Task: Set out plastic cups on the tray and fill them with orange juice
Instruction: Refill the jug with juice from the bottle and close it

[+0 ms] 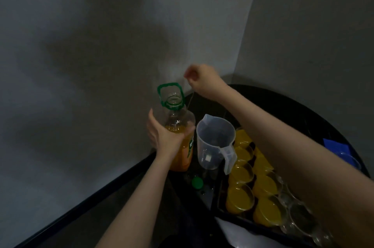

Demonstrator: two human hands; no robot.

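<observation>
Gripping the juice bottle w/ left hand – fingers wrapped round its shoulder, bottle upright on the dark desk, cap off, neck open, green carry ring flipped up. Green cap lies on desk just in front of the bottle. Right hand is raised beyond the bottle, near the wall corner, fingers curled, seemingly pinching a thin cord or wire hanging down – too thin/dark to be sure.

Empty clear jug stands just right of the bottle, nearly touching, handle toward the camera. Tray sits right of the jug w/ rows of plastic cups: the two left rows hold orange juice, right row looks empty.

Key relation – jug mouth is directly right of the bottle, whose long axis is vertical; left hand is already on it, right is well apart. Likely next: tilt bottle rightward into jug. Bottle is over half full, so prob. heavy for one hand; spill risk. Task maybe two-thirds done.
</observation>
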